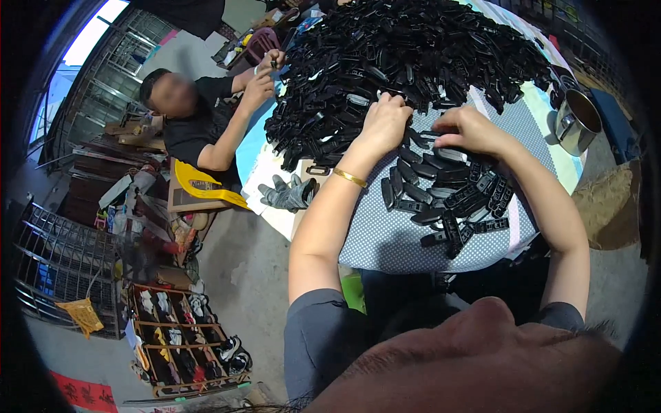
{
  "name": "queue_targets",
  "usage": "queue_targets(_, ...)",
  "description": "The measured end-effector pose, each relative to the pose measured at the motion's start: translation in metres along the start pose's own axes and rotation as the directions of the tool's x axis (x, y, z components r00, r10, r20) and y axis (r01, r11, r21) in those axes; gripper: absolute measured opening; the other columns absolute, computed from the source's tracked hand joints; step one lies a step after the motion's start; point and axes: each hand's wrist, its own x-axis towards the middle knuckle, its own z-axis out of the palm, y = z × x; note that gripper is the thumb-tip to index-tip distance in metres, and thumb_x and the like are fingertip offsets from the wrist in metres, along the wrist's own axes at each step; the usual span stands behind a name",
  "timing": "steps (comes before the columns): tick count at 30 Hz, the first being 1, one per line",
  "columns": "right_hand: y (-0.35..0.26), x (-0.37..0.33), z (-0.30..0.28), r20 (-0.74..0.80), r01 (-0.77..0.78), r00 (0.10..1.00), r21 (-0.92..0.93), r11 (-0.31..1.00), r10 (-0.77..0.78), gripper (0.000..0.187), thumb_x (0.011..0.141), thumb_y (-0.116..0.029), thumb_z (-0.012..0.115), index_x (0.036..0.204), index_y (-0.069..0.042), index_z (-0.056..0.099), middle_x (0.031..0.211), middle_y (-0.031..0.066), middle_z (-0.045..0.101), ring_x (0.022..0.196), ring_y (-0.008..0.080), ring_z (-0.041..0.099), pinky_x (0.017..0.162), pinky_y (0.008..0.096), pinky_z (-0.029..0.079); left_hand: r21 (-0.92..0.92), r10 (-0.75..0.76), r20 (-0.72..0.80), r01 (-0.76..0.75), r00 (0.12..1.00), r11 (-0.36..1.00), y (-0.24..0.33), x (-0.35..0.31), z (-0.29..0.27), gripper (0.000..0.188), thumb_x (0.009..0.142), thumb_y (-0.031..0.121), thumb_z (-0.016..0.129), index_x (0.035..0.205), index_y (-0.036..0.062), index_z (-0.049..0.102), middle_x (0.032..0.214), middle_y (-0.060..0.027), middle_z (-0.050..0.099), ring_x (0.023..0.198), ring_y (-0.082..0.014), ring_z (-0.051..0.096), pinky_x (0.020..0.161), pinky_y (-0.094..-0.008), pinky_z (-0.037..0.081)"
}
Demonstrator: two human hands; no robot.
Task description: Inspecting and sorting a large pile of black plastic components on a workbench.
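A big heap of black plastic parts covers the far side of the table. My left hand, a gold bangle on its wrist, is at the heap's near edge with fingers curled down; what they hold, if anything, is hidden. To its right, my right hand bends its thumb and fingers around a slim black plastic part, only partly visible. Below both hands lies a smaller loose group of black parts, long and rounded, some with open frames. These rest on a dotted grey cloth.
Across the table's left side, another person handles a small dark piece. A dark glove lies at the left edge, near a yellow chair. A metal mug stands at the right edge. A shoe rack is on the floor.
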Motion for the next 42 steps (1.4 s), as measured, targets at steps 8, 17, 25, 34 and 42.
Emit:
queue_targets(8, -0.011, 0.000, 0.003, 0.105, -0.178, 0.978, -0.015, 0.984, 0.179, 0.026, 0.067, -0.020, 0.069, 0.084, -0.002, 0.064, 0.076, 0.0137, 0.063, 0.074, 0.0272, 0.061, 0.068, 0.0353, 0.047, 0.265, -0.025, 0.039, 0.014, 0.999, 0.964, 0.007, 0.004, 0.003, 0.014, 0.070, 0.009, 0.059, 0.083, 0.0081, 0.063, 0.086, -0.0051, 0.058, 0.086, -0.0244, 0.051, 0.072, -0.0377, 0.040)
queue_targets(17, 0.004, 0.005, -0.017, -0.289, -0.271, 0.901, 0.209, 0.940, 0.324, 0.025, 0.078, -0.025, 0.059, 0.076, 0.000, 0.060, 0.060, 0.0063, 0.056, 0.055, 0.0129, 0.052, 0.052, 0.0272, 0.041, -0.838, -0.460, -0.021, 0.236, 0.888, 0.493, 0.010, 0.014, 0.007, 0.019, 0.078, 0.013, 0.064, 0.089, 0.0002, 0.056, 0.081, -0.0035, 0.058, 0.069, -0.0090, 0.053, 0.060, -0.0217, 0.043)
queue_targets(25, -0.004, 0.007, -0.010, -0.108, -0.185, 0.942, 0.625, 0.758, 0.319, 0.031, 0.090, -0.030, 0.043, 0.077, -0.004, 0.056, 0.062, -0.0003, 0.053, 0.050, 0.0060, 0.047, 0.045, 0.0201, 0.037, -0.972, -0.406, 0.232, 0.193, 0.884, -0.136, 0.018, 0.013, 0.011, 0.033, 0.083, 0.003, 0.055, 0.115, -0.0019, 0.050, 0.084, -0.0030, 0.057, 0.066, -0.0077, 0.054, 0.061, -0.0193, 0.047)
queue_targets(34, -0.002, 0.007, -0.012, 0.091, -0.261, 0.945, 0.788, 0.557, 0.313, 0.029, 0.090, -0.030, 0.044, 0.085, -0.003, 0.056, 0.069, -0.0009, 0.055, 0.052, 0.0052, 0.047, 0.048, 0.0181, 0.038, -0.958, -0.294, 0.266, 0.217, 0.918, -0.187, 0.017, 0.012, 0.008, 0.034, 0.085, 0.005, 0.053, 0.118, -0.0003, 0.047, 0.095, -0.0081, 0.060, 0.080, -0.0125, 0.059, 0.070, -0.0231, 0.050)
queue_targets(42, 0.005, 0.007, -0.002, -0.057, -0.195, 0.947, 0.681, 0.706, 0.316, 0.028, 0.091, -0.029, 0.042, 0.083, -0.004, 0.053, 0.067, -0.0011, 0.053, 0.051, 0.0058, 0.048, 0.046, 0.0202, 0.039, -0.949, -0.340, 0.247, 0.156, 0.907, -0.275, 0.018, 0.012, 0.007, 0.034, 0.086, 0.006, 0.052, 0.119, -0.0009, 0.046, 0.102, -0.0089, 0.059, 0.081, -0.0144, 0.059, 0.075, -0.0252, 0.049)
